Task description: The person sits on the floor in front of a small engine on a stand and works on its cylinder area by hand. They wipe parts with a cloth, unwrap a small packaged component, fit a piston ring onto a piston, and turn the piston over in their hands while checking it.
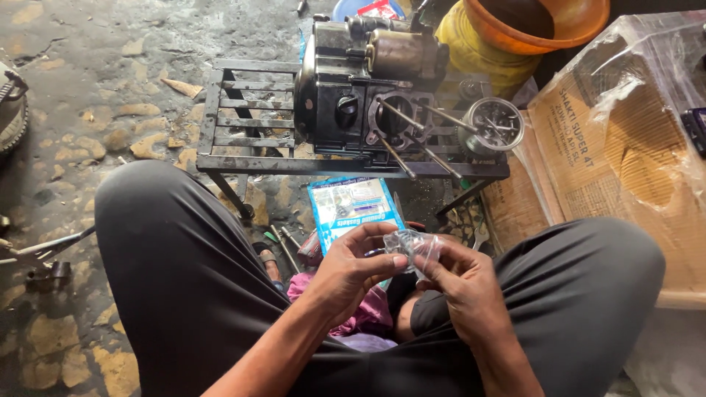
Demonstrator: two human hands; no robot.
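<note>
A single view is provided from a head-worn camera, directed steeply downward and forward over the seated person's knees, with both hands [412, 272] held close at lower centre, the metal stand [243, 117] carrying the engine [368, 81] set slightly farther ahead, and the floor [66, 132] beyond.

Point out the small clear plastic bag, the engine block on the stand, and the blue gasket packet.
small clear plastic bag [416, 246]: head view, crinkled middle between both hands.
engine block [346, 110]: head view, dark side casing.
blue gasket packet [353, 206]: head view, printed front face.
</note>
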